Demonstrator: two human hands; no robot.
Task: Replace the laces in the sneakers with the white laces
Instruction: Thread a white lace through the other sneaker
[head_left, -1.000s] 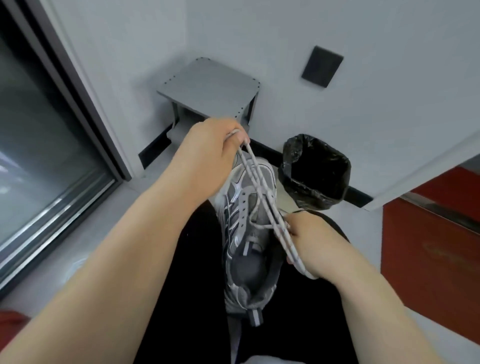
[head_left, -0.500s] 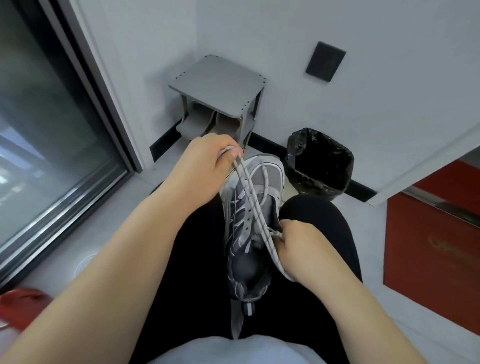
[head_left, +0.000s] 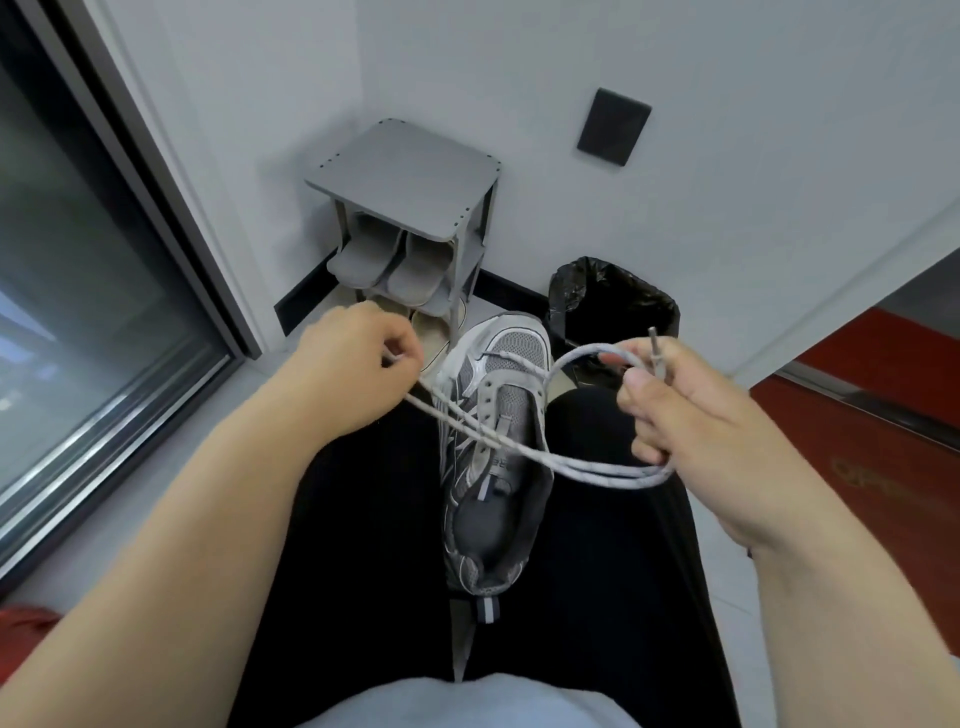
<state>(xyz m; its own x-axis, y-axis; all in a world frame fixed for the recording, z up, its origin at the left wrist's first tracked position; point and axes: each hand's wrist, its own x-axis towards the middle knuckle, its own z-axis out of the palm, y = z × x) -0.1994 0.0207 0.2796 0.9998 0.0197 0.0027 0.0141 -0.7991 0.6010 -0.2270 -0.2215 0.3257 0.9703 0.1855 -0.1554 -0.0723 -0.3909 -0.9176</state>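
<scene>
Above the lap, the left hand (head_left: 353, 358) and right hand (head_left: 691, 415) are pinching the sneaker's (head_left: 514, 364) limp lace (head_left: 571, 470), probably best steered by its stiff aglet (head_left: 655, 349).

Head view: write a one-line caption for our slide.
On the person's lap, the left hand and right hand each grip the pale lace stretched across the grey sneaker.

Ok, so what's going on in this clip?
A seated person has a grey sneaker lying on their lap, toe pointing away. The left hand pinches one stretch of a speckled lace, pulling it out to the side. The right hand holds gathered loops and the tipped end. The lace appears threaded only near the toe; the other eyelets look empty.
</scene>
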